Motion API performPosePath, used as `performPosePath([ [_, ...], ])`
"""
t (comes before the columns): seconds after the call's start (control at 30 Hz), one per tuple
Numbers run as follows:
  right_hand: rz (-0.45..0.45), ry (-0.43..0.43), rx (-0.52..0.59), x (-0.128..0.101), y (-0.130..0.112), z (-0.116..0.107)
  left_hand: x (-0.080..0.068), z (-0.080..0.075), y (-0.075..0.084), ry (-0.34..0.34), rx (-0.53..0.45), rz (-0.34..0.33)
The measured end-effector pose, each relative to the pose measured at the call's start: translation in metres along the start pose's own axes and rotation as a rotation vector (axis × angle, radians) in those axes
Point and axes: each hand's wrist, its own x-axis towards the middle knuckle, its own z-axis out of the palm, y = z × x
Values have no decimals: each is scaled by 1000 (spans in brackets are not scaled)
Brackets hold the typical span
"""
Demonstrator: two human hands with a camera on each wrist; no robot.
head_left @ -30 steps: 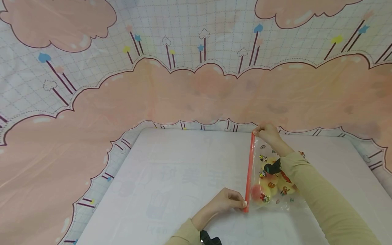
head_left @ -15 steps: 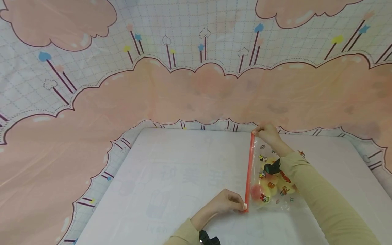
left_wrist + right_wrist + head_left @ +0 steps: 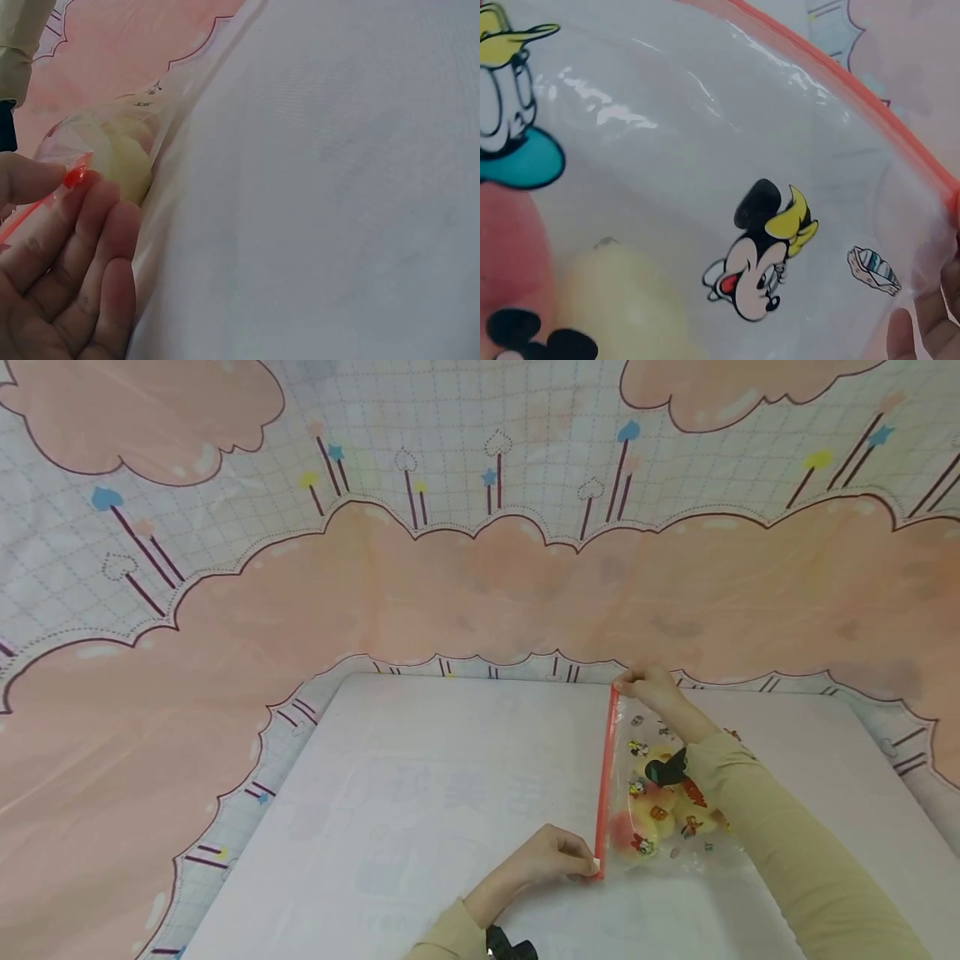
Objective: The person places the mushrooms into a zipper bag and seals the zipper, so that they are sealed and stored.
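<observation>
— Pinching the near end of the red zip strip [image 3: 604,781], our left hand [image 3: 551,857] has thumb and curled fingertips [image 3: 82,199] clamped on it; do we agree?

— We do. In the left wrist view the thin, glossy red plastic sits squeezed between thumb and forefinger, with the other fingers folded close beneath.

— And our right hand [image 3: 654,687]?

— It grips the far end of the same strip, fingers bunched together on the corner. Between our two sets of fingertips the strip runs straight and taut.

— Where does the clear bag [image 3: 667,802] lie?

— Flat on the smooth white mat [image 3: 420,777], just to the right of our left fingertips and under our right forearm. We see thin, shiny film printed with small cartoon mice [image 3: 761,255].

— What is inside?

— Rounded, soft-looking pale yellow lumps [image 3: 660,814] with a pink blush, pressed against the film just past our left fingertips. We cannot tell what they are.

— Beyond our right fingers?

— The pink-and-white cloth [image 3: 480,568], slick-looking, with scalloped cloud shapes and a fine grid, spreads out from the mat's far edge.
</observation>
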Motion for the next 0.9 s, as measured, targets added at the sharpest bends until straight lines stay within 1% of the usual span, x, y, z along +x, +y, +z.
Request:
performPosePath([
  [0.2,-32,-76,13,-1,1,-2,0,-5,-1,-4,60,9],
  [0.5,-63,-160,4,-7,0,0,-2,-8,1,24,77,-21],
  [0.63,-81,-174,1,-10,-1,0,-2,-9,1,25,84,-20],
  [0.9,-90,-159,17,-15,1,-5,-5,-14,2,38,135,-19],
])
